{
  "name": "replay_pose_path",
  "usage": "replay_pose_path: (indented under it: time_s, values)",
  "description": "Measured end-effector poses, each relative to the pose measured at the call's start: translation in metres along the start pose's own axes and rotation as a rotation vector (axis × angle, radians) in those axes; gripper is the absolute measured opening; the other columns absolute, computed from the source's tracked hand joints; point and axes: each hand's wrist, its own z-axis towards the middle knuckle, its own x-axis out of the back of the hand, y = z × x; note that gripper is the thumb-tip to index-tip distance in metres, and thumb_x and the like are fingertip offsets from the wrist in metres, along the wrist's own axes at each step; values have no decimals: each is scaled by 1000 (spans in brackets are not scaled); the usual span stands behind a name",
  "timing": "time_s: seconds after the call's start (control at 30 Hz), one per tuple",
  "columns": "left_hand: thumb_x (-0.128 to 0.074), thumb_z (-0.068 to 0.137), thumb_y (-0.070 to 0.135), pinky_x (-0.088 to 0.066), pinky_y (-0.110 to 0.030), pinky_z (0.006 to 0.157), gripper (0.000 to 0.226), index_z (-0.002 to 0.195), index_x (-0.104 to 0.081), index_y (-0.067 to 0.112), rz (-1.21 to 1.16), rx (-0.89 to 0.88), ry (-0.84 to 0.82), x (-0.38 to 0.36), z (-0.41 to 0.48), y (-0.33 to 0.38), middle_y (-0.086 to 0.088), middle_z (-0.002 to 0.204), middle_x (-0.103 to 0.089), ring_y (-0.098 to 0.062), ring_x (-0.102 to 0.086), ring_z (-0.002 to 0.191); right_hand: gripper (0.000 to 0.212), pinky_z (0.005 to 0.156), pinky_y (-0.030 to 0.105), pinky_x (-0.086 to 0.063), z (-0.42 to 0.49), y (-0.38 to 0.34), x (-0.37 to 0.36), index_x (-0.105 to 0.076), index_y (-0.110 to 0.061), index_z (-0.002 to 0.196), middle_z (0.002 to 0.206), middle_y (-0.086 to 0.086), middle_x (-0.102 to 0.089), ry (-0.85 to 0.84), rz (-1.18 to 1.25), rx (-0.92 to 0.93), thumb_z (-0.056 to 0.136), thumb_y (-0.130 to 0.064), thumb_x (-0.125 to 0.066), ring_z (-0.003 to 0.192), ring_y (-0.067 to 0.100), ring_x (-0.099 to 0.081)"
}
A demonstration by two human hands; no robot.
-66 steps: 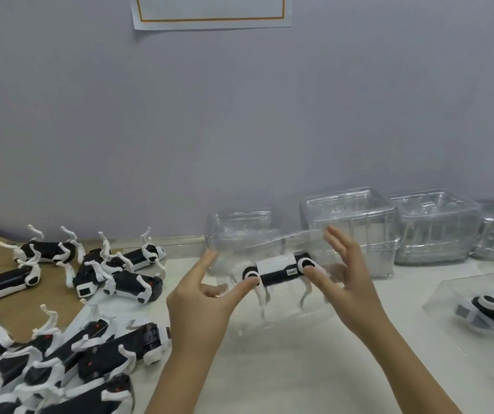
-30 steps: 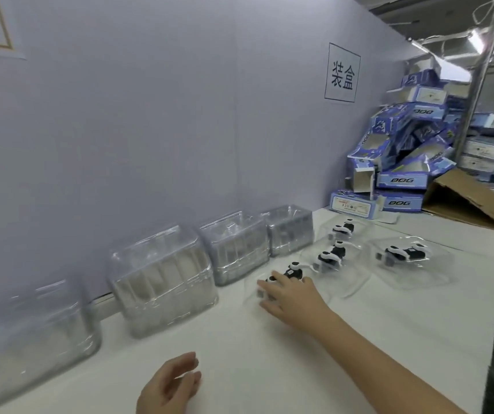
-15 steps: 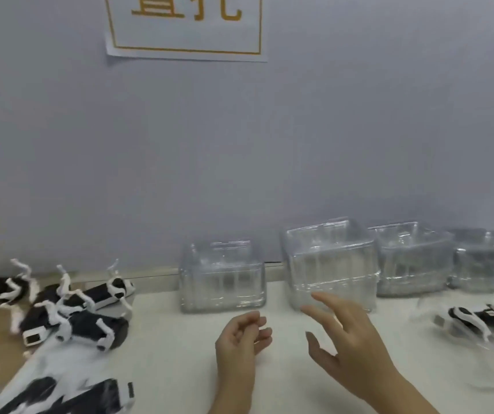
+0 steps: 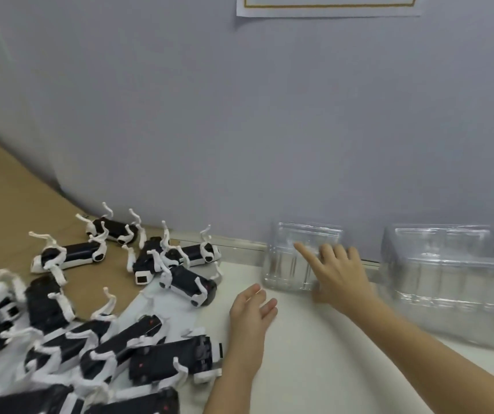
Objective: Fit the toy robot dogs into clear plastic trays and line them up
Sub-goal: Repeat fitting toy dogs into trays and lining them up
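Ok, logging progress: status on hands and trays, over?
Right hand open, fingers at small tray stack. Left hand open, empty. Toy dogs heaped left, nothing blocking.

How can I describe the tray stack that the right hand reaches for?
Look along the grey wall's foot, on the table. Clear tray stacks stand there. It is the leftmost stack, smaller than the next one and nearest the toy dogs.

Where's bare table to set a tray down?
Bare table between the left hand and right hand, in front of the small tray stack. Dogs crowd the left; the big tray stack fills the right.
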Motion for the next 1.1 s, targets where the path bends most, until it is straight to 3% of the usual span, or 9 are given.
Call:
replay_pose_path:
  time_s: [0.1,0.2,0.33,0.43,0.5,0.6,0.77,0.9,1.1]
  values:
    - [-55,96,7,-52,-28,82,27,123,-53,6,26,8,-55,1,0,0,-10,102,-60,-26,-64,101,117,61,36,-39,4,0,11,-45,-28,130,71,6,-52,125,165,-53,21,-32,-86,59,27,-52]
    - [-70,86,30,-51,-29,90,44,125,-55,14,165,-23,-184,-3,-5,2,-5,112,-64,-21,-63,107,114,65,35,-40,2,-6,32,-40,-31,137,79,3,-55,195,434,-241,34,-42,-89,70,28,-56]
    - [-75,74,39,-53,-28,75,47,109,-64,9,205,-187,-303,-19,-18,20,-6,98,-72,-18,-68,86,114,79,33,-48,-15,-23,65,-30,-35,147,107,-5,-60,136,753,-438,49,-65,-81,96,17,-58]
    - [-78,70,34,-54,-25,66,39,99,-67,9,263,-297,-325,-24,-25,30,-3,83,-73,-14,-67,73,113,78,29,-47,-31,-36,81,-30,-37,147,106,-13,-53,163,828,-478,49,-72,-75,97,11,-56]
    - [-85,70,29,-53,-22,63,37,97,-68,10,307,-343,-339,-24,-28,32,-5,84,-75,-14,-69,72,111,77,25,-44,-40,-40,83,-29,-41,146,107,-18,-50,157,878,-503,50,-71,-77,97,5,-53]
    - [-80,68,28,-56,-24,66,38,95,-68,5,314,-356,-334,-25,-30,32,-13,85,-75,-22,-72,76,106,73,13,-38,-49,-40,84,-27,-53,141,104,-28,-47,172,1020,-565,48,-73,-76,96,-8,-49]
    - [-79,65,29,-56,-26,64,46,93,-64,-4,325,-341,-338,-25,-28,31,-11,80,-75,-17,-65,65,88,72,16,-40,-51,-28,83,-26,-75,123,102,-35,-49,152,1144,-583,58,-57,-83,94,-5,-52]
    - [-76,69,26,-55,-22,66,33,95,-71,6,285,-307,-420,-24,-28,32,-13,89,-76,-18,-71,78,90,77,22,-44,-53,-23,80,-28,-69,128,103,-27,-50,163,1174,-585,58,-56,-83,96,0,-55]
    - [-74,70,21,-56,-23,65,25,89,-71,6,255,-302,-416,-26,-29,31,-13,84,-75,-18,-71,74,93,85,34,-52,-53,-22,81,-26,-66,132,108,-25,-47,145,1145,-569,58,-56,-83,98,3,-55]
